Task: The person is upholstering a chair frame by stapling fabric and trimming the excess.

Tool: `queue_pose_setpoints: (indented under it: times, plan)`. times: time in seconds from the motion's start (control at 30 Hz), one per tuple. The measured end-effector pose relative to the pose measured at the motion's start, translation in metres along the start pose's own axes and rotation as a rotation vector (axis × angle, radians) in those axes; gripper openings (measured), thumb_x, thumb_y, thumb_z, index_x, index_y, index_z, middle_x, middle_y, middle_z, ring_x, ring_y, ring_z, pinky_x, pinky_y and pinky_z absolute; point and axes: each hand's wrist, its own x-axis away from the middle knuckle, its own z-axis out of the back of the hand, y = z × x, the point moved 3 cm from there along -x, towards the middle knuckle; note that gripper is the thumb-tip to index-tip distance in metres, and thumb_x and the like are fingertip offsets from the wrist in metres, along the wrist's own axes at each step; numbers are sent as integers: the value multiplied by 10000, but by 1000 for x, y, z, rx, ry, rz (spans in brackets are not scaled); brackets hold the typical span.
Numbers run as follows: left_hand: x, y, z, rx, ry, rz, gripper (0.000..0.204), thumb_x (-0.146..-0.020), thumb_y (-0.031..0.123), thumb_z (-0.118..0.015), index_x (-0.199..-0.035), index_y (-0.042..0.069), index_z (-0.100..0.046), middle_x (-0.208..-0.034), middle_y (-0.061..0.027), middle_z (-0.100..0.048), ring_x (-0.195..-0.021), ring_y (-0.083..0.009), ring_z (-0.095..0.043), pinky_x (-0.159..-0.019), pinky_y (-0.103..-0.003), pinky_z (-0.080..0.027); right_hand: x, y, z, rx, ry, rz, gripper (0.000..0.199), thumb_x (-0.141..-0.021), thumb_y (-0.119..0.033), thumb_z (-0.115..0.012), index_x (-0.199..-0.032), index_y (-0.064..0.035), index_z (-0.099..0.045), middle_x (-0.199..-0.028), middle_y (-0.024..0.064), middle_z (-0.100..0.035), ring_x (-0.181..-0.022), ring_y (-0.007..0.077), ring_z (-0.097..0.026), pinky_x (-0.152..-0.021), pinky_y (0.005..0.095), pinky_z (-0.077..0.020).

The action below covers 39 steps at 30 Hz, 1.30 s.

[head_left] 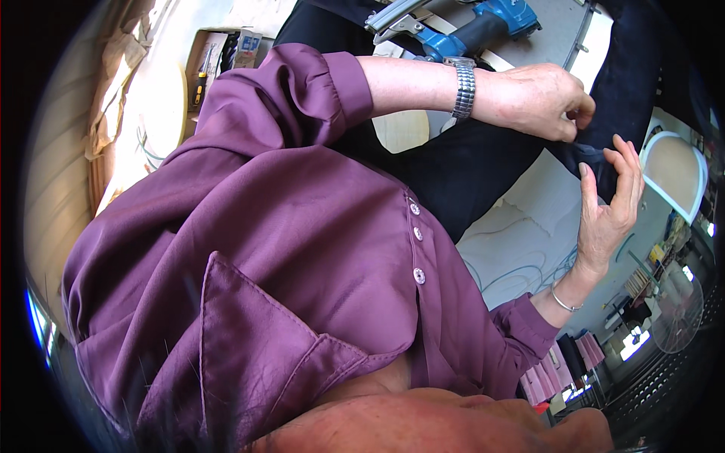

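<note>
My left hand (540, 98), with a metal watch on its wrist, reaches across above my dark trousers. Its fingers are closed in a pinch beside a dark, thin, partly see-through material (590, 154), whose kind I cannot make out. Facing it is my right hand (610, 189), with a bracelet at the wrist. Thumb and fingers are curved and apart there, the fingertips close to the edge of that dark material. Whether they touch it is hard to see. The inside of my left hand's pinch is hidden.
Beyond my left forearm lies a blue air nail gun (491, 29). A screwdriver (198, 89) with a yellow and black handle sits in a tray at upper left. Thin hoses (521, 268) cross the pale surface below my legs. A rounded blue-rimmed panel (676, 172) stands at right, near a fan (676, 311).
</note>
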Motion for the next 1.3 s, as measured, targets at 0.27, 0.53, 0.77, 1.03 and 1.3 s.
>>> queue_pose_setpoints:
  times: [0.27,0.53,0.77,1.03,1.3]
  plan:
    - [-12,18,-2,-120,-14,-114,439,-765,348,-846,-1023,29,-689,-950,-116,-654,-874,-283,-680,-751,-387,-550,-14,-3,7,12,-23,39,218,-850,-29,-744,-1063,-51,-702,-1331,80,-642,-1340,314,-527,-1119,431,-417]
    - [-6,10,-7,44,-102,23,343,-788,250,-825,-1026,34,-705,-939,-119,-708,-858,-260,-708,-766,-358,-562,-16,2,1,-22,-84,86,74,-862,3,-706,-924,-31,-686,-1341,77,-646,-1369,303,-505,-1137,428,-390]
    - [-28,9,-13,46,-312,198,471,-725,415,-873,-1016,67,-747,-900,-89,-749,-878,-214,-722,-792,-330,-554,-14,10,-4,-264,10,-33,78,-872,18,-684,-924,-40,-694,-1338,76,-647,-1329,271,-542,-1122,409,-409]
    - [-12,4,-25,130,-245,152,255,-831,206,-809,-1042,70,-762,-893,-94,-759,-870,-193,-734,-793,-313,-567,5,20,-9,-554,266,-185,128,-938,-10,-658,-1065,-1,-676,-1315,129,-641,-1258,236,-570,-1081,385,-443]
    - [-11,-15,-21,449,-308,421,259,-964,293,-712,-1060,55,-750,-686,-29,-632,-532,-93,-548,-542,-254,-474,16,-3,-10,-60,246,-69,241,-825,-52,-798,-1042,-37,-695,-1272,102,-668,-1245,302,-579,-1044,419,-466]
